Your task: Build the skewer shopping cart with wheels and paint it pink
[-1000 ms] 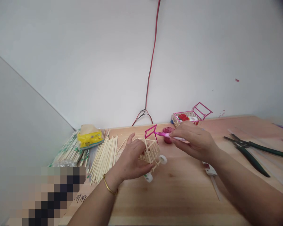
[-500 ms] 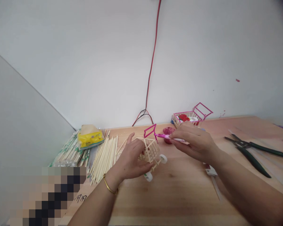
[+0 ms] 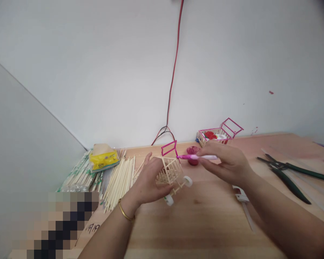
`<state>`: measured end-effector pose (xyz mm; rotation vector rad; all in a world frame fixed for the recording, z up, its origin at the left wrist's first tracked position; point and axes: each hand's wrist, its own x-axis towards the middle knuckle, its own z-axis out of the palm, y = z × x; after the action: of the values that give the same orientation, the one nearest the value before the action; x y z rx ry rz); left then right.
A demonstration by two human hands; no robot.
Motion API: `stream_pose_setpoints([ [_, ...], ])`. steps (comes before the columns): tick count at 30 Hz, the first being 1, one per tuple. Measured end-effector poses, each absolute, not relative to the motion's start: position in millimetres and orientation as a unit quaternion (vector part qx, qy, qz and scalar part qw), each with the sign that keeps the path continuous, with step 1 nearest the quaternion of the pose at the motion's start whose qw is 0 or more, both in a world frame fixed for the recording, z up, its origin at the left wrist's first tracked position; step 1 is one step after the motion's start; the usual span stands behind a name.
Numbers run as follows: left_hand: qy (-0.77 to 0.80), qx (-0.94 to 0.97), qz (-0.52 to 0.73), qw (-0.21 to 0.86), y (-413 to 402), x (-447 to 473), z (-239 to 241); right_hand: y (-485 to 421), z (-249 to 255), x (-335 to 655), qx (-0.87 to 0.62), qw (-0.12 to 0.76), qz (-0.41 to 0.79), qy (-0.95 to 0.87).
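A small stick-built cart (image 3: 170, 169) with white wheels and a magenta handle frame is held in my left hand (image 3: 151, 180), its fingers wrapped round the slatted body. My right hand (image 3: 226, 160) pinches a white pen-like brush (image 3: 193, 157) with a magenta-stained front end. That tip meets the cart near the base of the handle frame. The handle is magenta, while the body slats are bare pale wood. Behind the brush sits a round, magenta-smeared container (image 3: 193, 150), partly hidden.
A second cart (image 3: 214, 133) with magenta edges stands by the wall, red and white items inside. Loose sticks (image 3: 120, 180), bagged sticks (image 3: 77, 172) and a yellow packet (image 3: 104, 159) lie left. Green-handled shears (image 3: 288, 172) and a white tool (image 3: 241, 196) lie right.
The cart has turned slightly in my left hand, its handle shifting a little left and up. The brush has moved slightly, its tip staying near the handle base.
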<state>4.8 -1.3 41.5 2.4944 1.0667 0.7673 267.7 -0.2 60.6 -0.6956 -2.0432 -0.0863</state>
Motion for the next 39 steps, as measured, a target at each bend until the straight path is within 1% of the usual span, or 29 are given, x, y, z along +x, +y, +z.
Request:
stream_pose_setpoints([
  [2,0.370,0.867,0.281,0.180,1,2,40,-2,63,268,-0.306,0.496,-0.018,-0.812],
  [5,0.367,0.864,0.295,0.179,4,0,37,-3,63,267,-0.314,0.498,-0.028,-0.808],
  [7,0.365,0.866,0.304,0.154,5,0,34,-3,62,265,-0.309,0.492,-0.042,-0.813],
  [13,0.359,0.873,0.328,0.035,7,3,26,-1,56,263,-0.318,0.496,-0.051,-0.807],
  [18,0.345,0.873,0.346,-0.022,8,4,23,3,52,263,-0.304,0.498,-0.057,-0.810],
  [30,0.334,0.871,0.354,-0.066,5,5,22,0,53,254,-0.245,0.494,-0.042,-0.833],
  [35,0.338,0.871,0.345,-0.086,6,6,22,-3,53,250,-0.221,0.475,-0.053,-0.850],
  [39,0.338,0.873,0.340,-0.091,5,5,22,-1,53,253,-0.240,0.475,-0.052,-0.845],
])
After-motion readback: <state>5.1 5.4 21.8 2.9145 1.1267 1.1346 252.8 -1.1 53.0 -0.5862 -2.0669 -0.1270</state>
